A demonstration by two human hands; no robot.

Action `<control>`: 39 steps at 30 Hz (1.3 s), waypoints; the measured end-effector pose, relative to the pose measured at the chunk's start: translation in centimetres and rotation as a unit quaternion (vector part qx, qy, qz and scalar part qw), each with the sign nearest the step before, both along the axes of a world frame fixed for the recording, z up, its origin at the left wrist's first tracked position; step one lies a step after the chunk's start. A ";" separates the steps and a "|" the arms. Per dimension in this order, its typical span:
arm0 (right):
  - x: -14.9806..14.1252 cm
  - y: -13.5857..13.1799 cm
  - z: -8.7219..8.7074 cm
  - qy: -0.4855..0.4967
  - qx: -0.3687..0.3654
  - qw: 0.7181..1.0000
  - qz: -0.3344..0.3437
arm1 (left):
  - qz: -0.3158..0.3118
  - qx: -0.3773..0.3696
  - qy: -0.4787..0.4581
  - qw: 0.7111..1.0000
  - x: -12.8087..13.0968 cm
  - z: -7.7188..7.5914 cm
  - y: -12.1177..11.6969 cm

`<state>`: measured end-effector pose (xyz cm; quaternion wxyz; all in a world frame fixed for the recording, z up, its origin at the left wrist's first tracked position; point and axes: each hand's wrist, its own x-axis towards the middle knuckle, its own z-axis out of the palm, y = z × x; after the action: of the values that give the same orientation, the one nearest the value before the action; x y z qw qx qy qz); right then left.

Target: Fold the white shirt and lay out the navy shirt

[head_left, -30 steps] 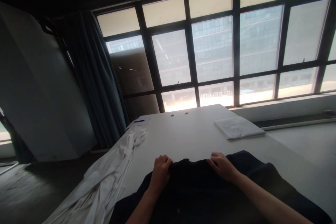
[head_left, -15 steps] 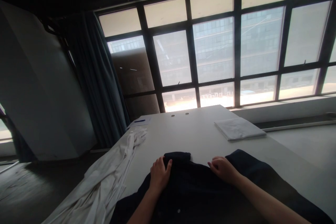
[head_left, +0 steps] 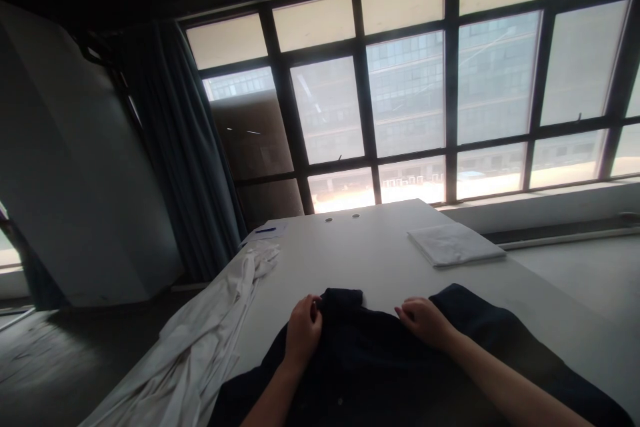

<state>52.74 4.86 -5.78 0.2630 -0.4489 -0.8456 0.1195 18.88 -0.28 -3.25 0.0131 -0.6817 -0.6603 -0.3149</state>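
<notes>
A dark navy shirt (head_left: 380,367) lies spread over the near end of the white table, with a small pale button low on its front. My left hand (head_left: 304,332) is closed on the shirt's upper edge, left of a folded piece that looks like the collar. Curled fingers of my right hand (head_left: 424,320) grip the upper edge further right, beside a raised part of the cloth. The fingertips of both hands are partly hidden, and the dark cloth shows few details.
Crumpled white cloth (head_left: 200,347) runs along the left side of the table (head_left: 340,253). A folded white cloth (head_left: 457,245) lies at the right edge. Toward the far left corner, a blue pen (head_left: 265,230) rests on paper. Beyond stand a blue curtain (head_left: 185,147) and large windows.
My left hand's thumb has drawn in toward its fingers, closing on the shirt's edge. My right hand has stayed almost in place.
</notes>
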 end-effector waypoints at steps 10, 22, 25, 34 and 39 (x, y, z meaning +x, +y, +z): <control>0.2 0.9 -1.3 -0.015 0.036 0.998 -0.044 | 0.083 0.031 -0.017 0.996 -0.8 -1.1 0.8; 0.2 0.9 -1.3 -0.016 0.036 0.998 -0.052 | 0.015 -0.088 0.050 0.995 -0.3 -1.1 0.5; 0.2 0.9 -1.0 -0.016 0.032 0.998 -0.056 | -0.033 -0.093 0.058 0.993 0.2 -0.6 0.1; 0.3 0.6 -0.8 -0.014 0.027 0.998 -0.049 | 0.003 -0.093 0.056 0.994 0.6 -0.3 0.2; 0.3 0.7 -0.8 -0.016 0.026 0.998 -0.047 | 0.014 -0.095 0.061 0.994 0.3 -0.8 0.4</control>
<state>53.01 5.57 -6.54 0.2663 -0.4826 -0.8308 0.0777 19.19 0.09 -4.02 -0.0065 -0.6883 -0.6948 -0.2086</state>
